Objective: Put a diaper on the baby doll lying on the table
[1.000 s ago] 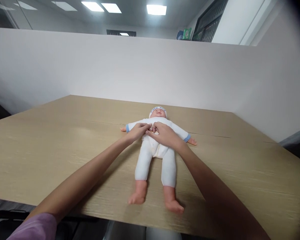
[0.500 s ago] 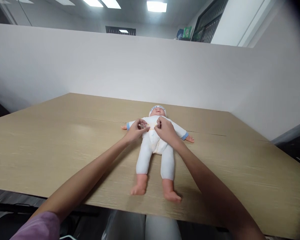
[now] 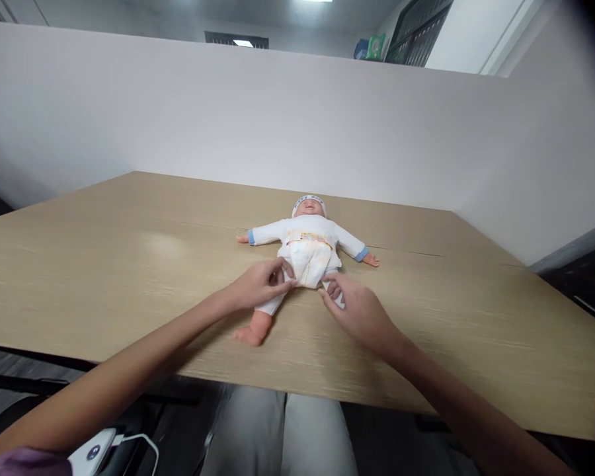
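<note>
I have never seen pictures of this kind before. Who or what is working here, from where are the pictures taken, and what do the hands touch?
There is no machine: you see a person's two bare hands. Every picture comes from one camera worn on that person's head, looking forward and down. On the wooden table a baby doll lies on its back, in white clothes with blue cuffs, wearing a diaper over them. The left hand and the right hand are at the diaper's two lower sides, by the legs. Whether the fingers pinch its edge is too small to tell. Behind the table stands a pale wall.
</note>
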Demonstrator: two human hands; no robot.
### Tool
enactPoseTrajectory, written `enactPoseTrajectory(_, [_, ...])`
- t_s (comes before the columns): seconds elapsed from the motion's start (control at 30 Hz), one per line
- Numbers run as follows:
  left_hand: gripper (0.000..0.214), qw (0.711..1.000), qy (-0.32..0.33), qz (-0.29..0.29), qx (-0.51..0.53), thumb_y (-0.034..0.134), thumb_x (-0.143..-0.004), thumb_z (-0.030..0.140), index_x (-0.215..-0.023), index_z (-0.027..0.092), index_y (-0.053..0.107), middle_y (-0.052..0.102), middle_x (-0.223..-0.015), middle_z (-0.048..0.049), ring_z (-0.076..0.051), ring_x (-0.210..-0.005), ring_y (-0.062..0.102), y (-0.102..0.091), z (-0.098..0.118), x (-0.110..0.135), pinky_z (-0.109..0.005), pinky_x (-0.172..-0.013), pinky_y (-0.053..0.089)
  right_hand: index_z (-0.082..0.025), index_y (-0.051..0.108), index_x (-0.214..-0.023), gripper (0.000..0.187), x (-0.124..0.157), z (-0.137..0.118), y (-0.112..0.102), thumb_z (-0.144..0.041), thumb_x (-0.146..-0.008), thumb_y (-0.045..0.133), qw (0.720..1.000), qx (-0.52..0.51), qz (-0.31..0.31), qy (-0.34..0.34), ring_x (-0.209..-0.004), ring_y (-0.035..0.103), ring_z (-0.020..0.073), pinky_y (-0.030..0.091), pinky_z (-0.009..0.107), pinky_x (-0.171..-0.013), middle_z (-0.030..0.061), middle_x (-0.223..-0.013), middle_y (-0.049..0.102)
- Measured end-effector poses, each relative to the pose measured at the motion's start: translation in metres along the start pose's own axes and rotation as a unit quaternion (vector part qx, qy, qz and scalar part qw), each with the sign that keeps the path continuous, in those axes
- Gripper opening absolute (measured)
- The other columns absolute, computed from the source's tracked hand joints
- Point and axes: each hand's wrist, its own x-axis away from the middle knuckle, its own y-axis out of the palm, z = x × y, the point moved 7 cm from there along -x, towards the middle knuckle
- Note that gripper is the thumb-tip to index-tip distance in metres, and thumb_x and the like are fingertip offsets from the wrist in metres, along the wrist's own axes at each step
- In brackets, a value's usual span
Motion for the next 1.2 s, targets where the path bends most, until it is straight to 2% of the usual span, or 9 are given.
enactPoseTrajectory(0.1, [0.035, 0.998, -0.029, 0.026, -0.041, 0.069, -0.091, 0.055, -0.091, 0.020, 0.061, 0.059, -0.066, 0.0047, -0.014, -0.060, 0.053, 0.003, -0.005, -0.013, -0.027, -0.060, 0.034, -0.024, 0.061, -0.092, 0.011, -0.013, 0.001, 0.003, -0.032, -0.099, 0.060, 0.998, 0.059, 0.012, 0.011, -0.072, 0.062, 0.0188, 0.034, 0.031, -0.064, -0.0006, -0.080, 0.067])
enactPoseTrajectory(0.2, [0.039, 0.996, -0.043, 0.046, -0.063, 0.069, -0.091, 0.057, -0.081, 0.020, 0.060, 0.056, -0.062, 0.0054, -0.013, -0.058, 0.050, 0.006, -0.005, -0.019, -0.028, -0.059, 0.031, -0.023, 0.056, -0.082, 0.021, -0.018, -0.004, 0.010, -0.034, -0.099, 0.061, 0.995, 0.097, 0.019, -0.003, -0.073, 0.059, 0.0195, 0.029, 0.032, -0.062, 0.0006, -0.079, 0.066])
enactPoseTrajectory(0.43, [0.037, 0.995, 0.018, 0.061, -0.076, 0.066, -0.096, 0.049, -0.075, 0.019, 0.061, 0.053, -0.062, 0.0051, -0.012, -0.061, 0.049, 0.010, -0.003, -0.016, -0.028, -0.065, 0.035, -0.022, 0.063, -0.093, 0.012, -0.008, -0.005, 0.018, -0.033, -0.098, 0.064, 0.997, 0.052, 0.044, -0.021, -0.091, 0.060, 0.0229, 0.043, 0.034, -0.077, 0.0047, -0.097, 0.064])
enactPoseTrajectory(0.53, [0.031, 0.990, 0.076, 0.088, -0.076, 0.066, -0.097, 0.042, -0.077, 0.019, 0.060, 0.058, -0.075, 0.0014, -0.014, -0.073, 0.054, 0.008, 0.003, -0.014, -0.028, -0.072, 0.039, -0.021, 0.065, -0.103, 0.013, -0.005, -0.005, 0.019, -0.033, -0.097, 0.064, 0.997, 0.043, 0.056, -0.020, -0.102, 0.060, 0.0259, 0.047, 0.038, -0.087, 0.0078, -0.109, 0.063])
enactPoseTrajectory(0.63, [0.023, 0.987, 0.104, 0.113, -0.055, 0.066, -0.097, 0.038, -0.085, 0.018, 0.064, 0.064, -0.102, -0.0047, -0.016, -0.083, 0.057, 0.005, 0.006, -0.011, -0.029, -0.075, 0.043, -0.021, 0.065, -0.110, 0.018, -0.003, -0.005, 0.021, -0.034, -0.098, 0.063, 0.997, 0.043, 0.056, -0.013, -0.108, 0.059, 0.0290, 0.048, 0.043, -0.093, 0.0099, -0.118, 0.064])
enactPoseTrajectory(0.7, [0.021, 0.987, 0.101, 0.117, -0.045, 0.065, -0.097, 0.038, -0.088, 0.019, 0.065, 0.064, -0.116, -0.0073, -0.017, -0.088, 0.059, 0.005, 0.006, -0.010, -0.029, -0.078, 0.046, -0.022, 0.065, -0.112, 0.020, -0.003, -0.005, 0.021, -0.035, -0.098, 0.063, 0.998, 0.040, 0.053, -0.009, -0.110, 0.059, 0.0302, 0.048, 0.045, -0.096, 0.0107, -0.122, 0.064])
enactPoseTrajectory(0.83, [0.025, 0.991, 0.072, 0.107, -0.027, 0.063, -0.097, 0.042, -0.087, 0.019, 0.065, 0.064, -0.124, -0.0087, -0.020, -0.096, 0.061, 0.007, 0.005, -0.009, -0.031, -0.083, 0.048, -0.022, 0.064, -0.112, 0.021, -0.003, -0.005, 0.021, -0.037, -0.097, 0.062, 0.998, 0.032, 0.053, -0.009, -0.111, 0.058, 0.0310, 0.047, 0.047, -0.098, 0.0115, -0.125, 0.065])
enactPoseTrajectory(0.97, [0.026, 0.994, 0.065, 0.089, -0.016, 0.062, -0.096, 0.043, -0.085, 0.019, 0.063, 0.066, -0.118, -0.0090, -0.021, -0.097, 0.060, 0.009, 0.007, -0.011, -0.032, -0.083, 0.047, -0.022, 0.063, -0.111, 0.022, -0.003, -0.005, 0.022, -0.038, -0.097, 0.062, 0.998, 0.025, 0.052, -0.008, -0.108, 0.057, 0.0309, 0.046, 0.046, -0.096, 0.0102, -0.122, 0.067])
enactPoseTrajectory(1.2, [0.023, 0.994, 0.063, 0.081, -0.024, 0.063, -0.094, 0.040, -0.084, 0.020, 0.058, 0.061, -0.085, -0.0017, -0.019, -0.083, 0.052, 0.009, 0.005, -0.014, -0.032, -0.080, 0.041, -0.023, 0.062, -0.105, 0.023, -0.009, -0.001, 0.022, -0.044, -0.095, 0.063, 0.999, 0.007, 0.034, 0.024, -0.097, 0.058, 0.0282, 0.043, 0.037, -0.080, 0.0062, -0.100, 0.070])
